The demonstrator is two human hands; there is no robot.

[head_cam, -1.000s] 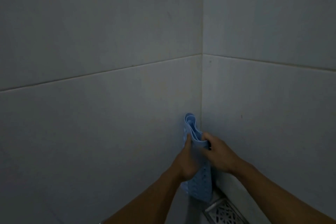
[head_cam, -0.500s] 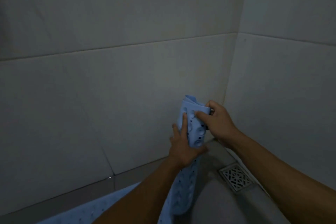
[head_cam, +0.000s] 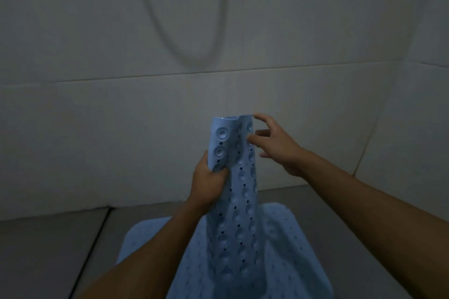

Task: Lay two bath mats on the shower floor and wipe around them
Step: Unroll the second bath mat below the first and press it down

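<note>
A dim tiled shower stall fills the view: pale wall tiles (head_cam: 97, 128) behind, a looping shower hose (head_cam: 155, 19) hanging on the wall, and a grey floor (head_cam: 48, 245) with a grout line running toward the lower left. One blue bath mat (head_cam: 296, 262) already lies flat on the floor under the arms, its far edge near the wall.

Moving right, the left hand (head_cam: 209, 182) grips the second mat (head_cam: 240, 177), fingers curled round its bunched left fold well below the top. That mat hangs folded lengthwise and upright above the laid one, suction cups facing the camera, its lower end hidden near the frame's bottom. Further right, the right hand (head_cam: 274, 143) is at the mat's upper right edge, thumb and fingertips touching the edge with fingers spread; whether it pinches the rubber cannot be told.

The step in hand looks like opening the folded mat before laying it. To do it well, the right hand should take a firm pinch on the free edge and draw it rightward while the left holds its fold, so the layers peel apart without sticking. The cups should then be turned down, and the mat lowered beside the first one, not overlapping it, and pressed flat so the cups seat.
</note>
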